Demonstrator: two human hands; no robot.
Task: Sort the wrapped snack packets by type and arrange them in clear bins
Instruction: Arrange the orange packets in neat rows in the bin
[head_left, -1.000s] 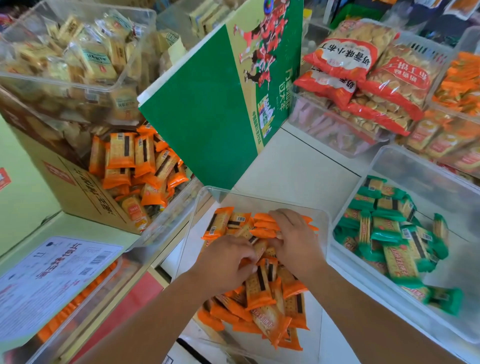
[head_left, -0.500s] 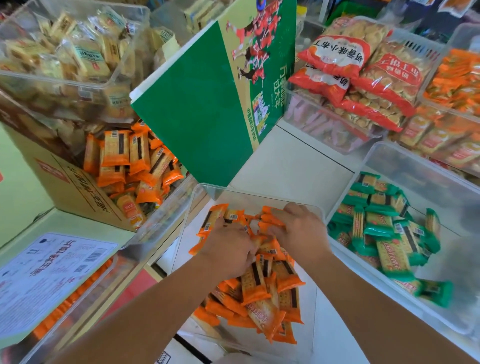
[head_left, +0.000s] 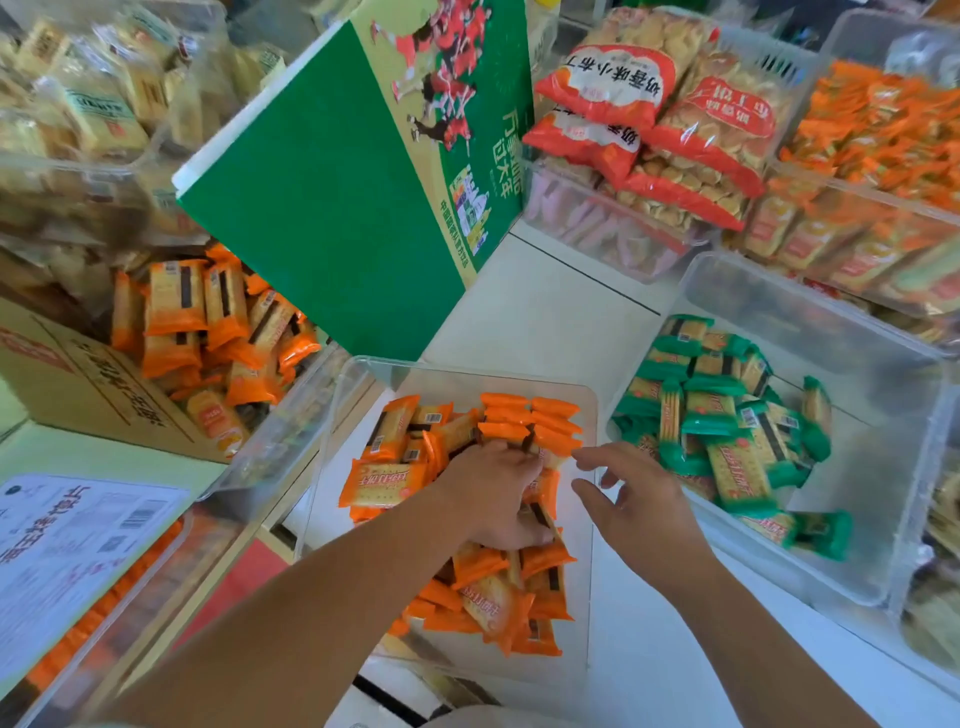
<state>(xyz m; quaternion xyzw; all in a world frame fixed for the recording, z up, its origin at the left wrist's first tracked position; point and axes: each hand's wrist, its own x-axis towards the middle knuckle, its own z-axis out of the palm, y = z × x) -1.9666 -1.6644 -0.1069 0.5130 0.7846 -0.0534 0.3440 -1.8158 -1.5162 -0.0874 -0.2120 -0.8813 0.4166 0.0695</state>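
A clear bin (head_left: 467, 371) in front of me holds a heap of orange snack packets (head_left: 384, 483), with a neat row of them standing on edge at its far side (head_left: 530, 421). My left hand (head_left: 493, 493) is down in the heap, fingers and thumb curled round several orange packets just below that row. My right hand (head_left: 639, 504) hovers over the bin's right edge with fingers spread and nothing in it. To the right, a second clear bin (head_left: 831, 322) holds green snack packets (head_left: 727, 431).
An open cardboard box (head_left: 78, 374) at left holds more orange packets (head_left: 208, 322). A tall green carton (head_left: 332, 218) leans behind the bin. Red biscuit bags (head_left: 649, 104) and more filled bins stand at the back right. A bin of yellow packets (head_left: 93, 104) sits at upper left.
My right hand has let go of the orange packets and drawn back to the right, opening. My left hand has stayed in the heap. The far row of packets now stands uncovered.
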